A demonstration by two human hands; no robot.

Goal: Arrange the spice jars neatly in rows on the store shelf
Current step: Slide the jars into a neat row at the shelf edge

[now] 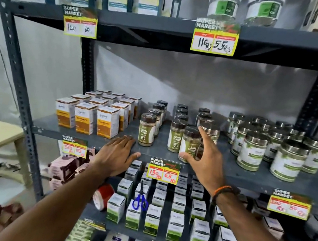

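Turmeric boxes [87, 116]: shelf [237, 169], left end.
Left hand [120, 151]: flat, fingers spread on shelf edge, holding nothing.
Spice jars [155, 118]: three rows (mid-shelf).
Right hand [203, 155]: wrapped around front jar [190, 143] of the right row.
Steel-lidded jars [270, 143]: right.

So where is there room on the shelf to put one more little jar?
The front strip of the middle shelf is bare between the left hand and the right hand, before the front brown-lidded jars. Another bare patch lies between the right hand's jar and the steel-lidded jars. The turmeric boxes and steel-lidded jars are crowded.
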